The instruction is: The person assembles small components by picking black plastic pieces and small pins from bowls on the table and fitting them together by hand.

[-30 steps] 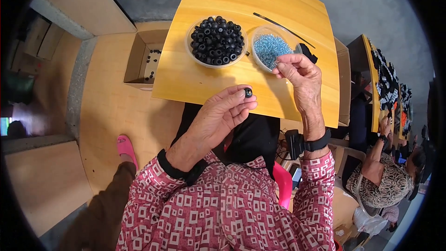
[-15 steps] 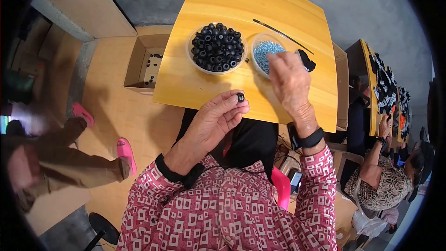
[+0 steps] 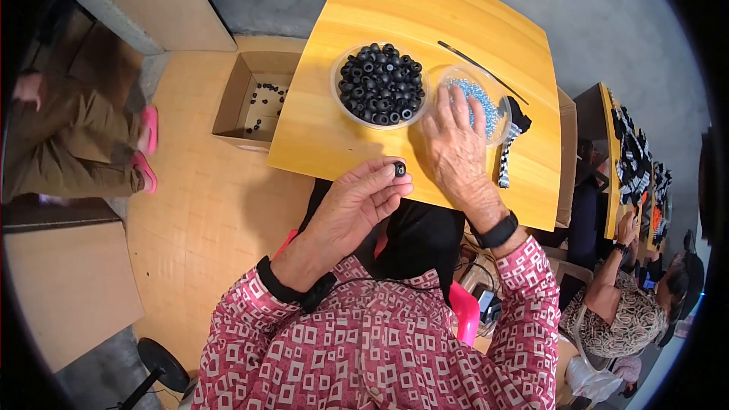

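Two hands occupy the centre of the frame. With the left hand point(image 3: 361, 193), we see thumb and forefinger pinching one black bead point(image 3: 399, 169) just below the table's near edge. We locate the right hand point(image 3: 459, 148) right of centre, its fingers extended and slightly parted over a clear tub point(image 3: 507, 130) of small blue beads point(image 3: 480, 97); we cannot tell whether the fingertips grip any. At upper centre, we find a round bowl point(image 3: 336, 99) heaped with black beads point(image 3: 382, 83) on the yellow table point(image 3: 319, 137).
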Available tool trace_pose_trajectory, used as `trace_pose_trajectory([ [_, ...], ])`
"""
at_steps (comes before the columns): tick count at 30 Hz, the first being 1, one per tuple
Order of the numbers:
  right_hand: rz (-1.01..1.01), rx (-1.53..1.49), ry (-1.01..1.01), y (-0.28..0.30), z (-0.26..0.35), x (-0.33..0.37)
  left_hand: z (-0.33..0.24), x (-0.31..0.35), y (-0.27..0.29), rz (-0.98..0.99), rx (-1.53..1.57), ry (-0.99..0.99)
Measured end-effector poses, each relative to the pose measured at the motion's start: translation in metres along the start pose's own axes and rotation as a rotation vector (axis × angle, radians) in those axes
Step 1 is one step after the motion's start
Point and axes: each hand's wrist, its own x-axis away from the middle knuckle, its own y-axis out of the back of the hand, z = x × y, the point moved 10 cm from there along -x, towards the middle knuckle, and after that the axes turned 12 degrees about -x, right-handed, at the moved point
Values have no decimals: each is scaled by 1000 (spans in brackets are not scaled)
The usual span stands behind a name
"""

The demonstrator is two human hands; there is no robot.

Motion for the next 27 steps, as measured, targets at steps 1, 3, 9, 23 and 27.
trace_pose_trajectory([
  [1,0,0,2,2,0,5,-1,-1,-2,3,-4,-6],
  [3,23,-155,11,-1,2,15,-2,-2,-4,7,-9,-9],
  [9,20,-280,43,6,15,17,-4,-2,-3,8,12,-14],
  [23,-11,-337,-122,-41,1,9,-6,-6,5,-7,6,1],
  [27,-32,-260,-126,-61,-6,-3,-3,-8,11,-9,5,12],
])
